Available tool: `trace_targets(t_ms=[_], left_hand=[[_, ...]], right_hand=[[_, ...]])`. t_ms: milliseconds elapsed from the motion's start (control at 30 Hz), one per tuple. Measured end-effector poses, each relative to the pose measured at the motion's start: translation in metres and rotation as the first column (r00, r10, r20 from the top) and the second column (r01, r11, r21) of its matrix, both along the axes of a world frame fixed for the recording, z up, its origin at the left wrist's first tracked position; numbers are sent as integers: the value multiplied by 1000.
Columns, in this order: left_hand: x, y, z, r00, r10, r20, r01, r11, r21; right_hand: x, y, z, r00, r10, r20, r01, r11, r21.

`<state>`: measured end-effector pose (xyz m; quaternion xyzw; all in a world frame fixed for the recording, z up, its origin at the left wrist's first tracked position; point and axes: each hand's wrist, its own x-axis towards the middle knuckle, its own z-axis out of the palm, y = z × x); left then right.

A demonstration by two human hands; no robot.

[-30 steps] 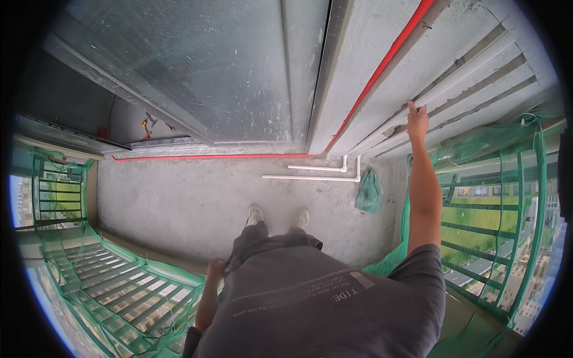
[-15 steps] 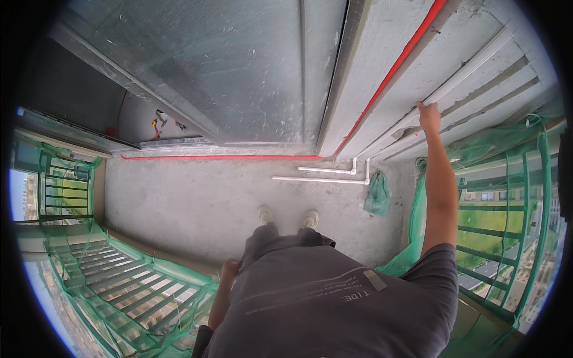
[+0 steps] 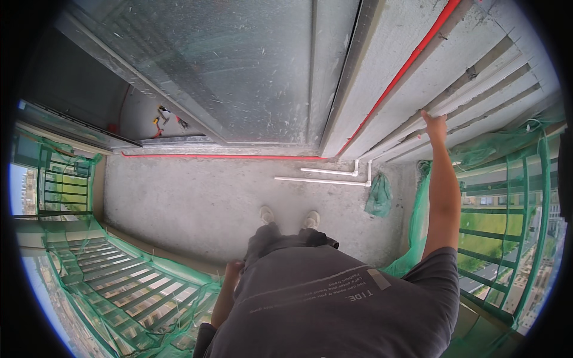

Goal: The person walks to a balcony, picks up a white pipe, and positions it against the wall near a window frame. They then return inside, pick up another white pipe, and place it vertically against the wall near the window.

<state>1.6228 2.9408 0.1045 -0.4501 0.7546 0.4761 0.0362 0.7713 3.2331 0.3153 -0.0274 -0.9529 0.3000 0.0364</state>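
Observation:
My right arm reaches up to the grey wall at the right. There my right hand [image 3: 435, 123] is closed on a long white pipe [image 3: 490, 83], which runs upright along the wall. Just left of that pipe, a groove [image 3: 493, 58] cut in the wall lies exposed, and further grooves [image 3: 511, 83] run to its right. At the wall's foot, white pipes with elbow fittings [image 3: 368, 182] turn out over the floor. My left hand [image 3: 234, 267] hangs low beside my left thigh, touching no pipe. Its fingers are mostly hidden.
A red pipe [image 3: 394, 77] climbs the wall and continues along the floor edge [image 3: 227, 157] below a glass door panel [image 3: 256, 71]. Crumpled green netting [image 3: 378, 197] lies near the right corner. Netted railings [image 3: 119, 277] border the balcony. Tools [image 3: 160, 119] lie beyond the doorway.
My right hand has moved slightly right and lower in the picture. The white pipe has shifted right across the wall, uncovering the groove behind it. My left hand stays low.

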Motion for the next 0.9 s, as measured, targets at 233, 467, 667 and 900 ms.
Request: trace_targets(t_ms=[233,467,667,900], left_hand=[[3,-22,-20,953,-252,166,283,938,-200],[-24,-21,3,954,201,222,-248,945,213],[-18,-24,-2,965,214,151,-240,952,192],[7,-45,-44,986,-108,-125,120,989,90]], right_hand=[[-2,21,-16,995,68,-74,-83,971,-223],[14,29,-18,987,91,133,-8,851,-526],[10,26,-19,994,101,-43,-106,776,-621],[6,5,57,909,8,-416,-185,903,-387]])
